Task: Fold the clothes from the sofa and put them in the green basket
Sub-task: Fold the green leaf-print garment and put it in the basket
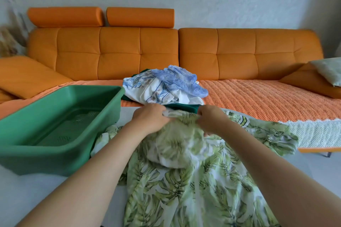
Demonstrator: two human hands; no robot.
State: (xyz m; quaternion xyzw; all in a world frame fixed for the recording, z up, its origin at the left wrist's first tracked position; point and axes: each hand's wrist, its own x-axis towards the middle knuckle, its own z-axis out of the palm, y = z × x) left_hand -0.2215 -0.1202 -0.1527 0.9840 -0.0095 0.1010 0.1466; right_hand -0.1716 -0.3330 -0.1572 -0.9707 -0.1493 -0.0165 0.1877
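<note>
A white garment with a green leaf print (184,177) lies spread over the white table in front of me. Its far edge is bunched up, and both hands grip it there: my left hand (150,118) and my right hand (211,120), a short gap between them. The green basket (60,158) stands at the left on the table with nothing in it. On the orange sofa (258,96) behind, a pile of clothes rests: a white piece with blue print (147,88), a light blue lacy piece (182,79) on top, and a dark green piece (182,108) underneath.
The white table (46,193) carries the basket and the garment. An orange cushion (27,77) leans at the sofa's left end, a pale cushion (330,70) at the right. A knitted orange and white throw (313,131) hangs over the seat edge.
</note>
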